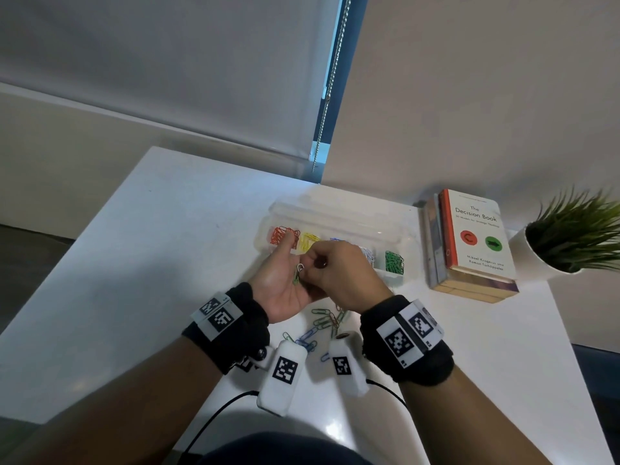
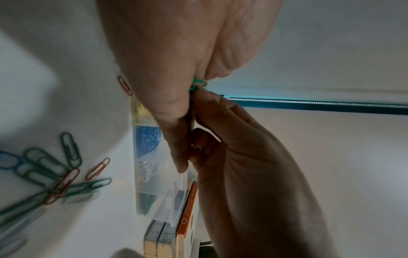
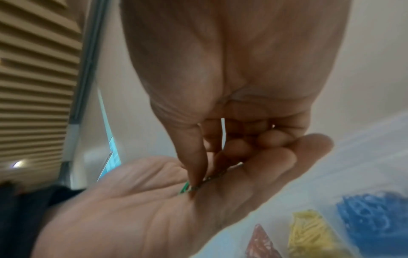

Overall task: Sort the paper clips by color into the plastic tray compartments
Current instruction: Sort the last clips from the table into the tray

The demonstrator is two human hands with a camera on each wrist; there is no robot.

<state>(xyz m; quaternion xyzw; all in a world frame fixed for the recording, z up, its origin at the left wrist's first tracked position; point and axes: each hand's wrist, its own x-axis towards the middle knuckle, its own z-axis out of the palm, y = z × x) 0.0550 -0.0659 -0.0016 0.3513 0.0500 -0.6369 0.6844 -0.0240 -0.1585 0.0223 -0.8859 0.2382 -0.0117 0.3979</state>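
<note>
My left hand (image 1: 285,285) lies palm up above the table, fingers straight, with a green paper clip (image 1: 296,277) and a pale clip (image 1: 301,267) on the palm. My right hand (image 1: 307,268) reaches over it, and its thumb and forefinger pinch the green paper clip (image 3: 184,188) on the left palm (image 3: 143,209). Just behind the hands stands the clear plastic tray (image 1: 265,239), holding red clips (image 1: 284,234), yellow clips (image 1: 310,241), white clips (image 1: 367,255) and green clips (image 1: 394,261). The right hand hides most of its blue clips (image 3: 375,218). Several loose clips (image 1: 323,322) lie under my wrists.
A stack of books (image 1: 469,243) lies right of the tray, with a potted plant (image 1: 570,243) beyond it. The white table (image 1: 151,263) ends at the left and near right edges. A blind cord (image 1: 330,82) hangs behind.
</note>
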